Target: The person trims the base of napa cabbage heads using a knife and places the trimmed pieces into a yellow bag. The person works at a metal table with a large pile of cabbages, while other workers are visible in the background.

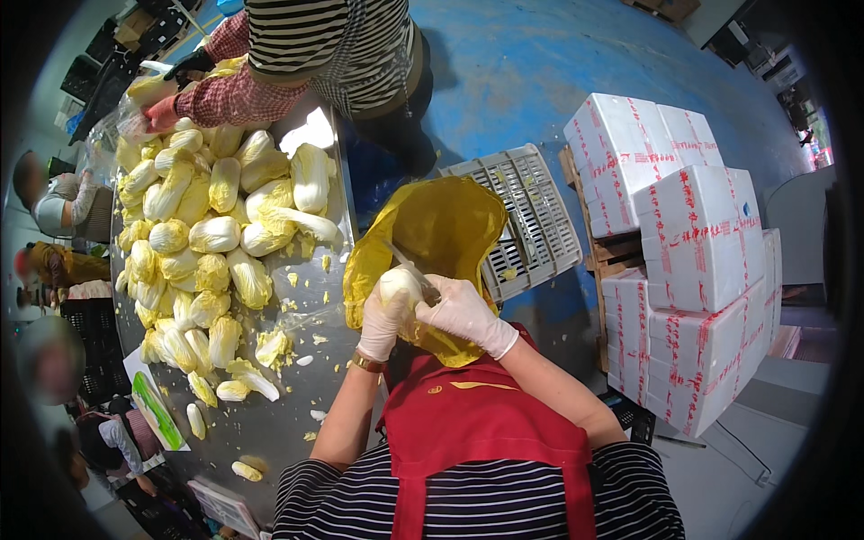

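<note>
My left hand point(379, 327), in a white glove, holds a napa cabbage point(398, 286) with its pale base upward. Beside it my gloved right hand point(466, 314) is curled around what looks like a knife point(403, 259). Its thin blade lies against the far side of the cabbage, and the handle is hidden by my fingers. Below and beyond both hands gapes a yellow plastic bag point(445, 216). To the left, many napa cabbages point(214, 234) are heaped on a metal table point(310, 378), with leaf scraps around them.
A co-worker point(324, 54) bends over the far end of the table. Right of the bag sits a grey slatted plastic crate point(540, 223). Taped white foam boxes point(702, 236) are stacked on a wooden pallet point(604, 263). More people point(71, 206) stand across the table.
</note>
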Demonstrator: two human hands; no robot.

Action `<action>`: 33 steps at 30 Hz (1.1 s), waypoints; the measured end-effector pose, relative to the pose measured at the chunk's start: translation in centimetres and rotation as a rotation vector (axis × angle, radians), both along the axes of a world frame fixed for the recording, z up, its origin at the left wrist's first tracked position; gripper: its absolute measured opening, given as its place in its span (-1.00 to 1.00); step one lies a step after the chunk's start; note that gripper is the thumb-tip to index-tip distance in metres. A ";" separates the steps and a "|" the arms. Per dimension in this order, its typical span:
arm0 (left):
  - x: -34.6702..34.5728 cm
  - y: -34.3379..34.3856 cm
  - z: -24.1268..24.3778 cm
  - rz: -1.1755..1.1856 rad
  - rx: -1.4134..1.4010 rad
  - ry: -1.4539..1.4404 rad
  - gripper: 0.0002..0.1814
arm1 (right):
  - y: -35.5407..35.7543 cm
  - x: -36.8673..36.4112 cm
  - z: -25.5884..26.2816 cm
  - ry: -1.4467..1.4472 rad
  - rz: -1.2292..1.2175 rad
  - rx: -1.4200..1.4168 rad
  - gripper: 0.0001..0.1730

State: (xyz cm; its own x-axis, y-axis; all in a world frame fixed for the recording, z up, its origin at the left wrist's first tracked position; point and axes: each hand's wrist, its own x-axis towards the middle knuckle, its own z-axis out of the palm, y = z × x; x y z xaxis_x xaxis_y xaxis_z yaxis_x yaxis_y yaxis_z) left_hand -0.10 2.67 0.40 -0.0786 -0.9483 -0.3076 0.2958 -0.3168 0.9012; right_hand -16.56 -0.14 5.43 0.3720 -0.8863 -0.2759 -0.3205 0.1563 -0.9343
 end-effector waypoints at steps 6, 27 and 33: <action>0.6 0.0 -0.2 -0.062 -0.018 -0.002 -0.45 | -0.4 -0.1 -0.6 0.135 -0.019 -0.066 -0.62; -1.0 -1.1 1.7 0.027 0.071 0.367 -0.16 | -0.5 -0.7 1.8 -0.049 -0.017 0.133 -0.59; -1.6 0.6 -1.0 0.260 0.278 0.371 -0.26 | 0.5 0.5 -1.0 -0.132 -0.154 0.197 -0.78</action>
